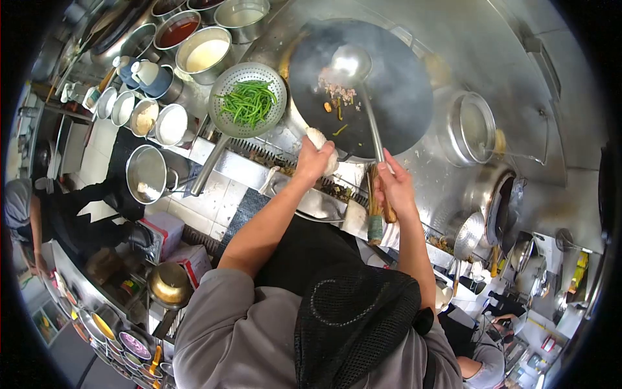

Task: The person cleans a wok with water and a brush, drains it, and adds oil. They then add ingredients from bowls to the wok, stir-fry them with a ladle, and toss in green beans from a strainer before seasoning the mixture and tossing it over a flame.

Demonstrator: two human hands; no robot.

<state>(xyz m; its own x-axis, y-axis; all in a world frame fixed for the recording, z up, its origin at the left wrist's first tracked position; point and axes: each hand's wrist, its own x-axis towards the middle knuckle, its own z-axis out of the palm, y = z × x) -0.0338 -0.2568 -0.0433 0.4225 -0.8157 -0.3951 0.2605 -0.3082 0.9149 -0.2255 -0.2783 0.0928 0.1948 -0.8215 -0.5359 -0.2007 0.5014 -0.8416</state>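
My left hand [314, 160] is closed around a folded whitish cloth [317, 137] at the near edge of a large dark wok [395, 84]. The wok's handle, if it lies under the cloth, is hidden. My right hand [395, 185] grips the handle of a long metal ladle [372, 120], whose round bowl hangs over the wok. Minced meat [340, 91] and a few yellowish strips lie inside, with steam drifting above. Left of the wok, a perforated strainer [278, 87] holds green beans [247, 104]. Just below my right hand is a bamboo brush [374, 227].
Pots of liquid, including a creamy one [206, 57], stand at upper left beside small seasoning bowls [172, 124]. An empty-looking pot [146, 170] sits below them. A round metal pan [476, 126] is on the right. Other people [32, 214] are at both sides.
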